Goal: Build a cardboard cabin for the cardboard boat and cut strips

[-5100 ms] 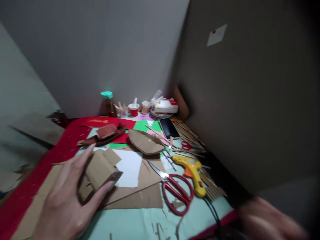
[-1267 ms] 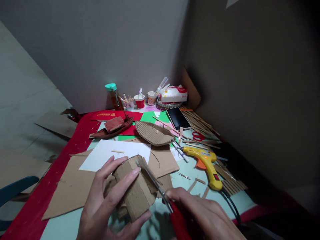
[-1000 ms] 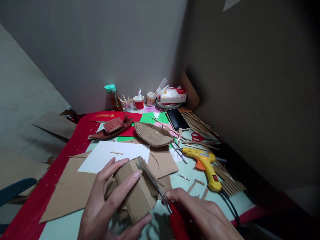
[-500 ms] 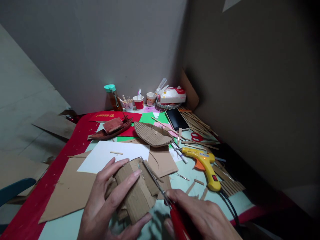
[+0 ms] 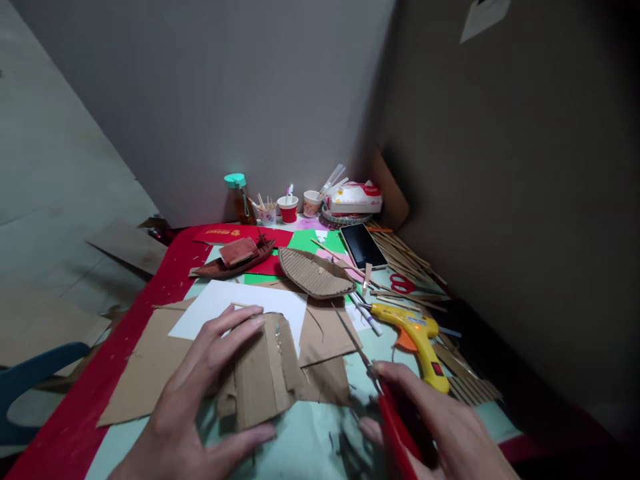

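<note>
My left hand grips a small folded cardboard piece from its left side, fingers along the top and thumb at the lower edge. A torn strip with a ragged edge runs down the piece's right part. In my right hand is a pair of red-handled scissors, its blades pointing up and left, apart from the cardboard. Beyond the hands lie a cardboard boat hull and a finished reddish-brown model boat with a canopy. White paper lies just behind my left hand.
A yellow glue gun lies right of the scissors, its cord trailing off. Behind are a phone, second red scissors, wooden sticks, paper cups, a bottle and a tissue pack. Flat cardboard lies at left.
The scissors have come away from the cardboard piece, my right hand moving right. The narrow strip at the blades no longer shows on the piece. My left hand has turned the piece slightly and lowered it.
</note>
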`<state>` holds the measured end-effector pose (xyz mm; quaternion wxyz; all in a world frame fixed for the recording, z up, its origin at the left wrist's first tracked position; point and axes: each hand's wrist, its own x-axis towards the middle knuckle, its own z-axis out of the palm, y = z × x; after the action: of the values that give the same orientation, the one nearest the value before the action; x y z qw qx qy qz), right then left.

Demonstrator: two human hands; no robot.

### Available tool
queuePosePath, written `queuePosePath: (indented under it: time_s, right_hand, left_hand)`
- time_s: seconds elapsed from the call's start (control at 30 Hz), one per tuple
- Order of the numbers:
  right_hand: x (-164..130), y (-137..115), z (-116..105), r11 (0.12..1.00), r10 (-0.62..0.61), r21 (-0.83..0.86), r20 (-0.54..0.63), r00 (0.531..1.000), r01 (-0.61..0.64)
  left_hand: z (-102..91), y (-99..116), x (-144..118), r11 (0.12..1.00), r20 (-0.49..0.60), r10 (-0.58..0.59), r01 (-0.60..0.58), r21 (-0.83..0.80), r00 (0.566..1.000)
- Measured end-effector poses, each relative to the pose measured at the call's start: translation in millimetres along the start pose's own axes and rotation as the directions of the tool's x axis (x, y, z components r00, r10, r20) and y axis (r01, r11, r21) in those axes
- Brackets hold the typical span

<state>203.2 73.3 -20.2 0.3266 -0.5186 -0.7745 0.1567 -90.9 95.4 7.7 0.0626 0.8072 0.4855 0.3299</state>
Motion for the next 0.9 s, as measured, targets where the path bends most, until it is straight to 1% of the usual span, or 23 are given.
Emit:
queuePosePath:
  time_s: [0.03, 0.07, 0.13, 0.17, 0.23, 0.37, 0.43, 0.5, 0.53, 0.6, 0.67, 0.7, 0.73, 0.77, 0.8, 0.83, 0.9]
  right_hand:
    - [-1, 5, 3, 0.994, -0.050, -0.100, -0.001, 0.999, 0.050]
    - [-1, 9, 6, 0.976, -0.094, -0.198, -0.002, 0.996, 0.091]
    - [0, 14, 12, 0.929, -0.152, -0.344, -0.008, 0.988, 0.140]
    - [1, 15, 15, 0.911, -0.165, -0.385, -0.015, 0.986, 0.146]
    - [3, 16, 22, 0.901, -0.164, -0.412, -0.028, 0.986, 0.138]
    - [9, 21, 43, 0.885, -0.160, -0.443, -0.005, 0.987, 0.141]
    - [12, 23, 52, 0.871, -0.149, -0.471, 0.020, 0.989, 0.141]
    - [16, 24, 55, 0.866, -0.129, -0.483, 0.036, 0.991, 0.130]
    - [18, 23, 54, 0.867, -0.123, -0.482, 0.039, 0.992, 0.126]
    - [22, 18, 46, 0.869, -0.122, -0.480, 0.027, 0.992, 0.120]
    - [26, 6, 34, 0.912, -0.108, -0.396, 0.016, 0.994, 0.105]
    - [28, -2, 27, 0.951, -0.089, -0.295, 0.032, 0.996, 0.095]
    - [30, -11, 21, 0.995, -0.040, -0.092, 0.088, 0.995, 0.048]
    - [32, -21, 15, 0.995, 0.010, 0.101, 0.162, 0.987, -0.026]
    - [35, -29, 11, 0.957, 0.046, 0.267, 0.247, 0.968, -0.113]
    - [37, -37, 7, 0.883, 0.069, 0.417, 0.335, 0.940, -0.214]
    - [41, -46, 6, 0.697, 0.054, 0.613, 0.472, 0.880, -0.372]
  left_hand:
    - [-6.4, -4, 2, 1.000, 0.023, -0.001, 0.001, 0.005, 1.000]
    - [-13.1, -7, 5, 1.000, 0.053, 0.023, -0.025, 0.019, 0.998]
    - [-25.7, -14, 11, 0.993, 0.126, 0.106, -0.113, 0.046, 0.986]
    - [-31.0, -17, 14, 0.986, 0.168, 0.144, -0.155, 0.054, 0.975]
    - [-39.0, -21, 21, 0.972, 0.225, 0.208, -0.226, 0.059, 0.952]
    - [-47.4, -22, 29, 0.947, 0.276, 0.295, -0.318, 0.042, 0.915]
    - [-50.9, -22, 31, 0.943, 0.307, 0.307, -0.331, 0.030, 0.901]
    - [-54.6, -23, 31, 0.945, 0.333, 0.311, -0.328, -0.006, 0.890]
    - [-56.1, -24, 31, 0.947, 0.346, 0.314, -0.319, -0.043, 0.884]
    - [-57.6, -26, 30, 0.954, 0.385, 0.298, -0.264, -0.140, 0.873]
    - [-56.6, -26, 30, 0.936, 0.404, 0.305, -0.195, -0.292, 0.862]
    - [-55.6, -25, 31, 0.909, 0.399, 0.327, -0.169, -0.381, 0.857]
    - [-54.5, -23, 33, 0.868, 0.380, 0.359, -0.155, -0.471, 0.852]
    - [-53.7, -20, 35, 0.821, 0.355, 0.391, -0.147, -0.552, 0.849]
    - [-53.4, -18, 38, 0.777, 0.345, 0.419, -0.134, -0.615, 0.840]
    - [-53.7, -16, 42, 0.748, 0.362, 0.435, -0.107, -0.656, 0.825]
    - [-56.0, -12, 49, 0.721, 0.433, 0.459, -0.041, -0.692, 0.775]
